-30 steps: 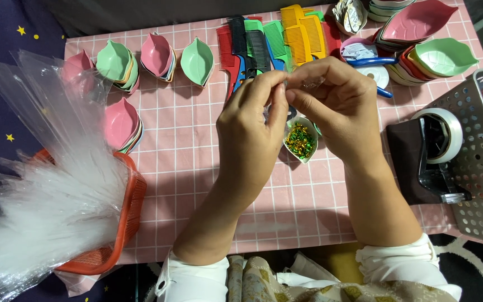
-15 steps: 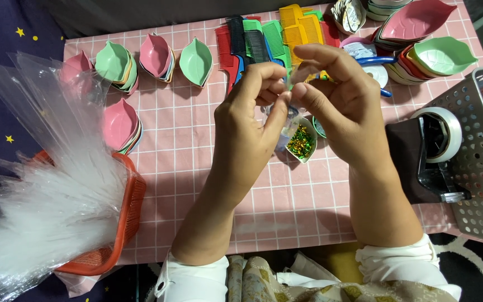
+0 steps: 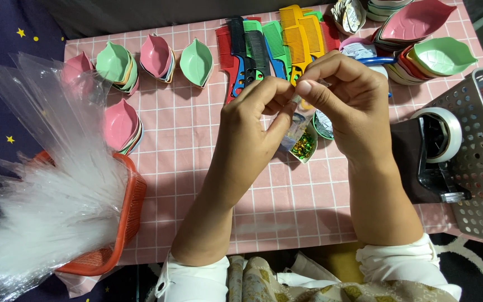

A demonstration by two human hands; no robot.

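Plastic combs [image 3: 275, 42] beyond both hands' fingers [image 3: 286, 100]

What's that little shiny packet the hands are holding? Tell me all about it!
The small clear packet looks like thin see-through plastic. Inside sit tiny glittery bits, green, gold and red, gathered at its lower end. It hangs tilted above the pink checked tablecloth, in front of a little leaf-shaped dish. The left hand and the right hand both pinch its top edge with their fingertips, which hide most of the upper part.
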